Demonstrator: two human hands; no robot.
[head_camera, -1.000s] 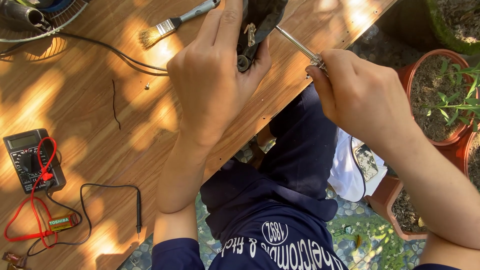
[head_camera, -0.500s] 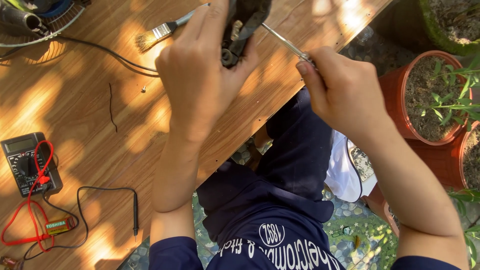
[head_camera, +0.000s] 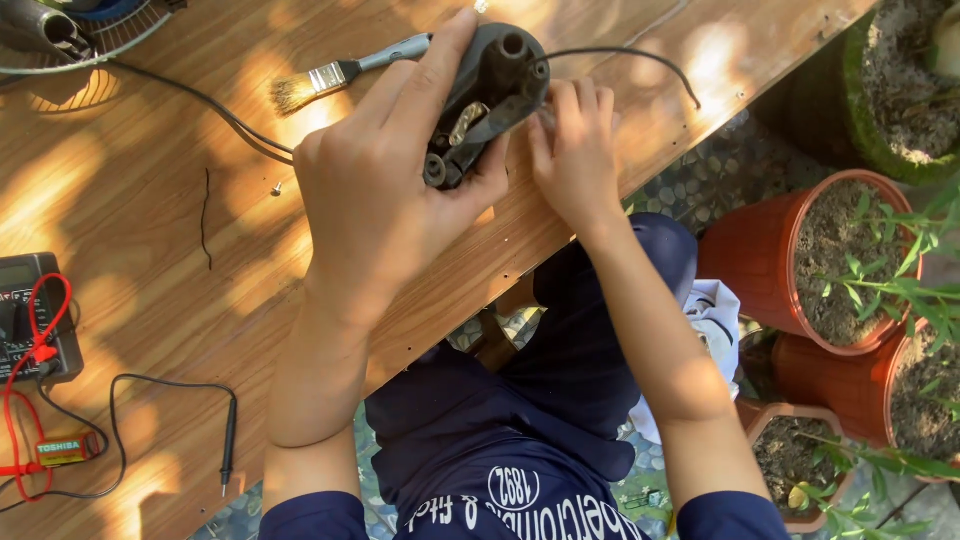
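My left hand (head_camera: 375, 190) grips the dark plastic housing (head_camera: 485, 100) above the desk's (head_camera: 150, 300) near edge, fingers wrapped round it. The screwdriver has gone from my right hand (head_camera: 575, 160), which now lies with fingers flat against the housing's side, nothing clamped. So the prying looks paused. A brush (head_camera: 345, 72) lies just behind; the meter (head_camera: 30, 315) sits well apart at the left edge, leaving open wood between.

Paintbrush (head_camera: 330, 78), multimeter (head_camera: 30, 318) — potted plants (head_camera: 830, 265)
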